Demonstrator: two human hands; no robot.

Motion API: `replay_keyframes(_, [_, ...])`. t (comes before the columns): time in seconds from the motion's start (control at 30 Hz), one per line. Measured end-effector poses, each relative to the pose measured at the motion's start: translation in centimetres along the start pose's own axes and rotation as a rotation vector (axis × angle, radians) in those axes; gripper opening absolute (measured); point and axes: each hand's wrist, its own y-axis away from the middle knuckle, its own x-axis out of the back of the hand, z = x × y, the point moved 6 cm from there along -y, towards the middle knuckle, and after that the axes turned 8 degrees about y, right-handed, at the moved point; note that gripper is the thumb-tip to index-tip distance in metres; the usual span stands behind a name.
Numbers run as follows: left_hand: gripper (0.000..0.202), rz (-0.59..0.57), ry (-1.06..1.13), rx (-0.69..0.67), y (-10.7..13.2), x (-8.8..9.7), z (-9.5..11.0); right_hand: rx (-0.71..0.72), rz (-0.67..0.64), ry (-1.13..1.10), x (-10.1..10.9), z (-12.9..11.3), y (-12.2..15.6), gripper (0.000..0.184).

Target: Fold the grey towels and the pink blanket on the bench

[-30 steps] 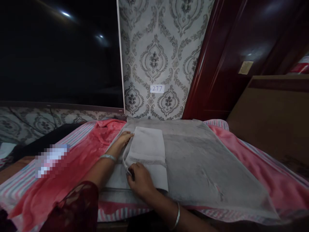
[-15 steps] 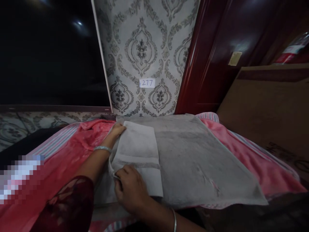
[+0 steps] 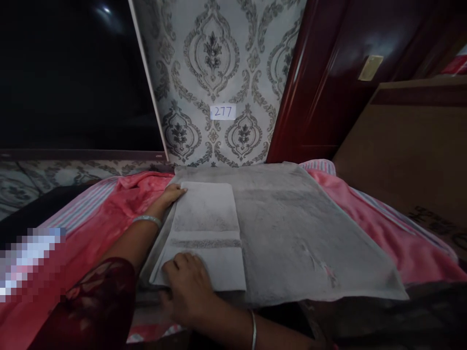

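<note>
Folded into a pale grey oblong: one towel, flat on the left part of a larger grey cloth, in front of the patterned wall. At its far left corner, the left hand, fingertips on the edge; pinching or merely resting, impossible to tell. Over its near left corner, the right hand, fingers bent across the top, slightly blurred; gripping or only pressing, likewise impossible to tell.

By the look of the fabric, probably light, soft and limp, neither fragile nor slippery; likelier to sag or crease than to break. Best held at both ends of one long edge, all layers together, or supported from beneath.

By count: two hands; two bracelets, one to each wrist; one towel, with one dark band across; one grey cloth; one television; one number card; one cardboard box. Pink blanket on both sides; one piece or two, unclear.
</note>
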Motion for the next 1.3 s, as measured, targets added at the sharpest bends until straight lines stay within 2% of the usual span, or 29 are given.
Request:
replay_keyframes(0.13, [0.029, 0.056, -0.055, -0.019, 0.7, 0.5, 0.1, 0.092, 0.006, 0.061, 0.0, -0.5, 0.1, 0.013])
replay_keyframes(0.33, [0.027, 0.051, -0.09, 0.002, 1.7, 0.0, 0.5, 0.194, -0.007, 0.079, 0.2, -0.9, 0.5, 0.016])
replay_keyframes(0.47, [0.022, 0.023, -0.096, 0.042, 2.4, -0.1, 0.7, 0.218, -0.048, 0.016, 1.4, -0.5, 0.7, 0.019])
replay_keyframes(0.63, [0.025, -0.064, -0.124, 0.082, 4.3, 0.4, 0.4, 0.137, -0.038, -0.026, 3.3, 1.6, 0.9, 0.023])
replay_keyframes(0.73, [0.031, -0.113, -0.151, 0.099, 6.0, 0.6, 0.1, 0.126, -0.062, 0.009, 3.0, 2.6, 1.4, 0.041])
replay_keyframes(0.83, [0.028, -0.104, -0.169, 0.097, 7.7, 0.7, -0.2, 0.179, -0.137, 0.033, 2.2, 2.9, 2.0, 0.053])
replay_keyframes(0.93, [0.023, -0.052, -0.165, 0.083, 9.0, 0.9, -0.4, 0.215, -0.178, -0.004, 2.2, 3.5, 2.5, 0.047])
replay_keyframes(1.03, [0.025, -0.029, -0.132, 0.077, 10.0, 1.0, -0.2, 0.192, -0.133, -0.069, 3.2, 5.0, 2.6, 0.043])
replay_keyframes(1.17, [0.033, -0.088, -0.066, 0.081, 12.2, 1.0, -0.2, 0.144, -0.028, -0.07, 4.3, 7.9, 3.2, 0.041])
replay_keyframes(1.3, [0.042, -0.173, -0.019, 0.078, 15.4, 1.0, -0.9, 0.127, 0.012, -0.009, 4.0, 10.1, 4.1, 0.041])
